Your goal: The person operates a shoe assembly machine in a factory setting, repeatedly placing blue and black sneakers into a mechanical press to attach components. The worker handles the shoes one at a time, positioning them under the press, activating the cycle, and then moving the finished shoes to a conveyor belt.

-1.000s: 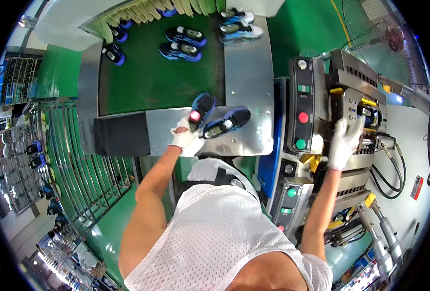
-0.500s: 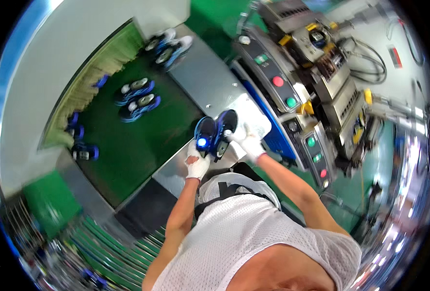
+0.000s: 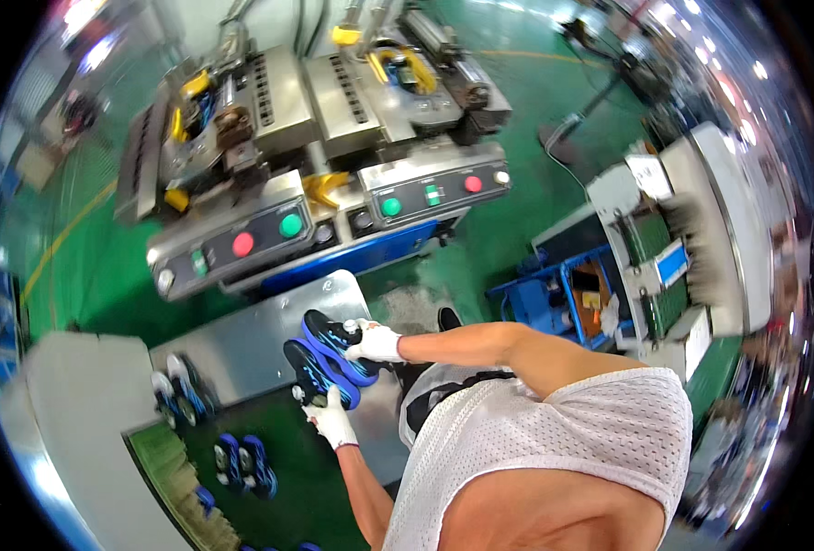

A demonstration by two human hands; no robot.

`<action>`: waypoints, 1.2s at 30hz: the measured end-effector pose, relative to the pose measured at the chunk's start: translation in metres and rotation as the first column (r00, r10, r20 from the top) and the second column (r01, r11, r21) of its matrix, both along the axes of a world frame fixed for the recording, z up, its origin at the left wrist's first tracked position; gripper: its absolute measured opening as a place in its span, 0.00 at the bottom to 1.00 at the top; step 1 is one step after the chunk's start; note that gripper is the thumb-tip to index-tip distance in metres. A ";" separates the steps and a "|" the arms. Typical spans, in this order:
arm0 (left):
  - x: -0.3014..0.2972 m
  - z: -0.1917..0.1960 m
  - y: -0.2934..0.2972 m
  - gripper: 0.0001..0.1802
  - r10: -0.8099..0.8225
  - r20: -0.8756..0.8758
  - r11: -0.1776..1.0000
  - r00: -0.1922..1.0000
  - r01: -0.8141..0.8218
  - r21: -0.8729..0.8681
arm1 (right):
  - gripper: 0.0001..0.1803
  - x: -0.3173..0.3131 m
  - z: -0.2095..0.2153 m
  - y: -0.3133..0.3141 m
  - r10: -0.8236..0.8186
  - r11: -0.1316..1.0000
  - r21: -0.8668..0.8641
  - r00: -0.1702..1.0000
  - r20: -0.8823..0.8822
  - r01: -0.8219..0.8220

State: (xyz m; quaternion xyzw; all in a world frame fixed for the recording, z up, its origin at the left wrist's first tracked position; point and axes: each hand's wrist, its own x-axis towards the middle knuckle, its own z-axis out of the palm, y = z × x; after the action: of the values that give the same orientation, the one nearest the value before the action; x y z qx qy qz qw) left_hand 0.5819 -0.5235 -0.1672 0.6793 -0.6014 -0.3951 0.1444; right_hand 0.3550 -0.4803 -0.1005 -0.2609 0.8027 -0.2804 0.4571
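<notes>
Centre frame: left hand (image 3: 333, 418) and right hand (image 3: 373, 343) each gripped a blue-soled black shoe (image 3: 319, 375) — sole-up pair lifted off the steel table (image 3: 241, 340).

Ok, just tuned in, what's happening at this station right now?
A person in white gloves holds a pair of black and blue shoes over the metal table. The left hand grips the nearer shoe and the right hand the farther shoe, the two pressed side by side. More shoe pairs lie on the green conveyor belt beside them. A press machine with red and green buttons stands just beyond the table.
</notes>
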 end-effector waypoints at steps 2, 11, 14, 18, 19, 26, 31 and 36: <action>-0.048 0.056 0.006 0.50 -0.072 -0.142 0.993 0.987 0.084 0.078 | 0.35 -0.037 0.056 0.037 -0.168 0.966 -0.138 0.936 0.308 0.219; -0.256 0.178 0.097 0.52 -0.769 -0.183 0.617 0.612 0.786 0.036 | 0.40 -0.126 0.146 0.259 -0.858 0.322 -0.218 0.382 0.343 0.921; -0.325 0.171 0.141 0.51 -0.853 -0.406 0.391 0.328 0.917 -0.080 | 0.42 -0.144 0.164 0.334 -0.974 0.000 -0.237 0.054 0.221 0.972; -0.423 0.231 0.235 0.41 -0.888 -0.460 0.103 0.019 0.982 -0.159 | 0.35 -0.165 0.173 0.437 -0.895 -0.417 -0.450 -0.270 0.356 0.789; -0.450 0.243 0.263 0.40 -0.841 -0.538 0.023 -0.060 0.989 -0.148 | 0.33 -0.171 0.168 0.471 -0.894 -0.432 -0.529 -0.269 0.359 0.730; -0.633 0.281 0.460 0.43 -0.917 -0.153 -0.271 -0.369 0.856 -0.439 | 0.46 -0.238 0.195 0.635 -0.722 -0.226 -0.558 -0.522 -0.454 0.798; -0.718 0.205 0.567 0.41 -0.814 -0.317 -0.260 -0.487 0.794 -0.550 | 0.46 -0.306 0.137 0.706 -0.599 -0.194 -0.491 -0.499 -0.626 0.849; -0.749 0.216 0.580 0.42 -0.808 -0.208 -0.446 -0.551 0.803 -0.397 | 0.37 -0.359 0.152 0.756 -0.410 -0.130 -0.332 -0.356 -0.840 0.934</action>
State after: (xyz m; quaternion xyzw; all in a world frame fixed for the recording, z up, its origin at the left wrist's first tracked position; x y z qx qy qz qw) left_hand -0.1667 0.0561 0.0485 -0.2813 -0.8315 -0.4625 -0.1251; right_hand -0.0036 0.2759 0.0513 0.4379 0.8566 -0.1006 -0.2536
